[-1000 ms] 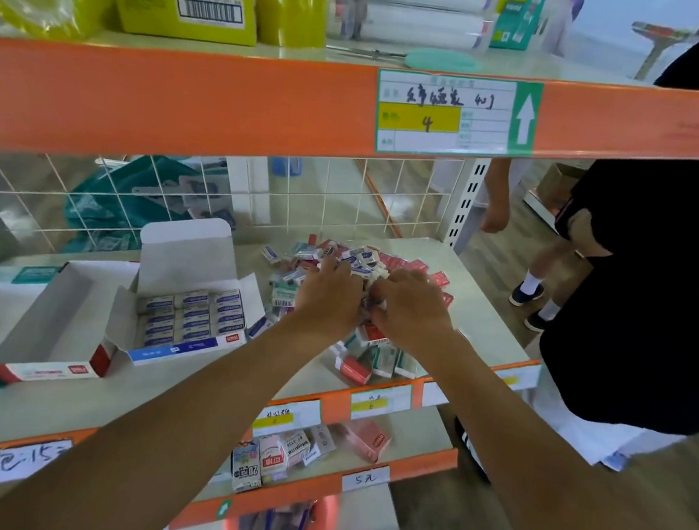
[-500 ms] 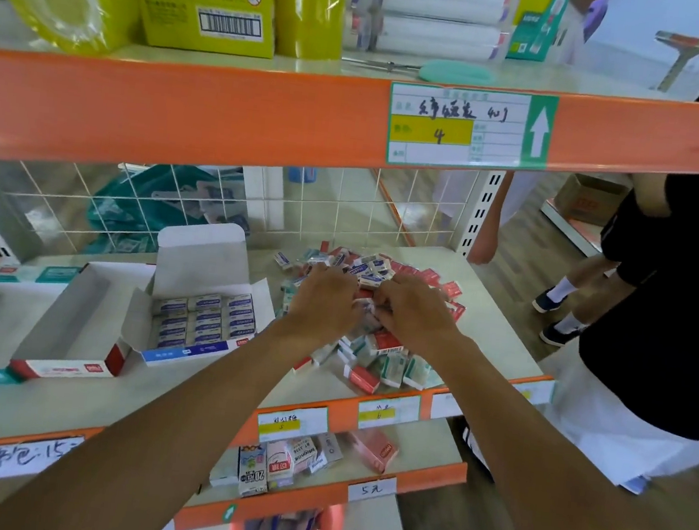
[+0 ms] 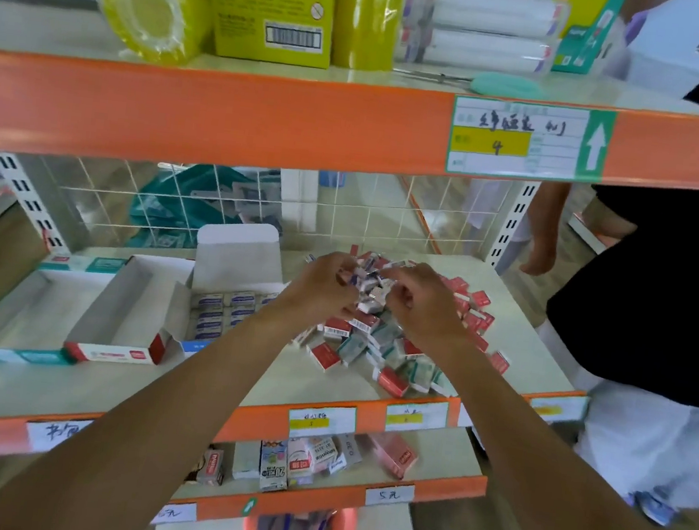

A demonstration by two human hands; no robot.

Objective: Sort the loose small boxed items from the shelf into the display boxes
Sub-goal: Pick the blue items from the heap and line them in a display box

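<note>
Gripping a clutch of small boxes (image 3: 369, 289) between the left hand (image 3: 325, 290) and the right hand (image 3: 418, 312), fingers of both curled in around it, held just above the loose pile (image 3: 373, 350). Heaped on the right half of the cream shelf (image 3: 524, 363), near its orange front edge: tiny flat cartons, some red with white ends, some white and teal, a few showing barcodes, tumbled at every angle and lying against one another. To the left of the pile, partly behind the left forearm, a blue-trimmed display box (image 3: 237, 256) with its white lid flap standing upright and neat rows of white-and-blue cartons packed inside. Just beside that, further left, a red-trimmed display box (image 3: 111, 354), open-topped, white inner walls on show. Further left again, a teal-trimmed display box (image 3: 24, 355), also open and white inside. Print on the cartons in the hands too blurred to read; white, red and blue faces only.
</note>
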